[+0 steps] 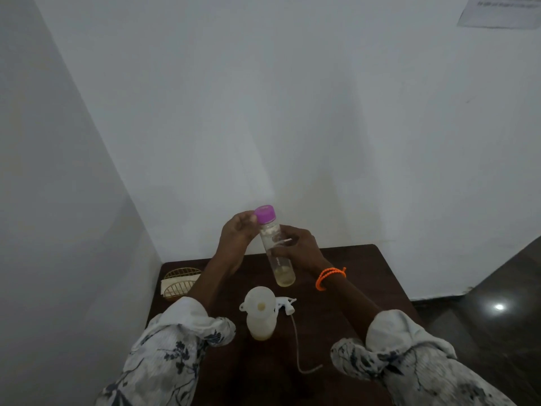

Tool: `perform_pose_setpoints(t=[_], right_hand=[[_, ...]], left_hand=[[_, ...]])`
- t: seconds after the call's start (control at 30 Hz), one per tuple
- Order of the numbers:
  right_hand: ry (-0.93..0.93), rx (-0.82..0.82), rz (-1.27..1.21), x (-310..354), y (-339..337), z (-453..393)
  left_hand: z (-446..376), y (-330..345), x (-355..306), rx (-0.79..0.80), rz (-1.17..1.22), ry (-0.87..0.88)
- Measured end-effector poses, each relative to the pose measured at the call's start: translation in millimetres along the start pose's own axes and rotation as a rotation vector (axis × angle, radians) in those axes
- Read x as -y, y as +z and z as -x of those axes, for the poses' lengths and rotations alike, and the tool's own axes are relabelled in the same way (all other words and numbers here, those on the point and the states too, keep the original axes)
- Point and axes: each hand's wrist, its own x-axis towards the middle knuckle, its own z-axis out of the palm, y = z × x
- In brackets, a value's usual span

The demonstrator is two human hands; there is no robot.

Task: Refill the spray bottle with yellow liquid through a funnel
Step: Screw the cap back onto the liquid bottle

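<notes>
Sleeves of white cloth with a dark floral print are pushed up both forearms at the near edge of the dark brown worktop (pixel 366 259). Just beyond them stands the translucent spray bottle (pixel 260 323), upright, with a white funnel (pixel 257 301) seated in its neck and a little yellow liquid at its bottom. Its white trigger head (pixel 285 304) lies on the worktop just to the right of it, the thin dip tube (pixel 297 347) trailing toward the near edge. Farther on, both hands are raised over the worktop. The right hand (pixel 298 247), an orange band (pixel 329 276) at its wrist, has its fingers wrapped round the middle of a clear bottle (pixel 278 253), held tilted, with yellow liquid pooled at its lower end. The left hand (pixel 235 232) has its fingertips pinched on the bottle's purple cap (pixel 265 213). At the far left of the worktop sits a gold wire holder (pixel 180 281) with pale napkins in it, close to the white wall.
</notes>
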Motion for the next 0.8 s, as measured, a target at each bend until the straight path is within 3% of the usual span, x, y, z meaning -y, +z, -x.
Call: perform_pose_setpoints(t=[0.2, 0.47, 0.57, 0.63, 0.8], right_hand=[[-0.018, 0.012, 0.001, 3, -2, 1], [-0.007, 0.016, 0.024, 1, 1, 0], [0.001, 0.008, 0.004, 5, 1, 1], [0.0, 0.008, -0.017, 8, -1, 3], [-0.017, 0.021, -0.014, 11, -1, 3]], left_hand=[[1, 2, -2, -0.039, 0.1, -0.042], [9, 3, -9, 0.137, 0.032, -0.006], [4, 2, -5, 0.025, -0.043, -0.006], [2, -3, -3, -0.023, 0.064, -0.051], [10, -3, -10, -0.001, 0.19, -0.048]])
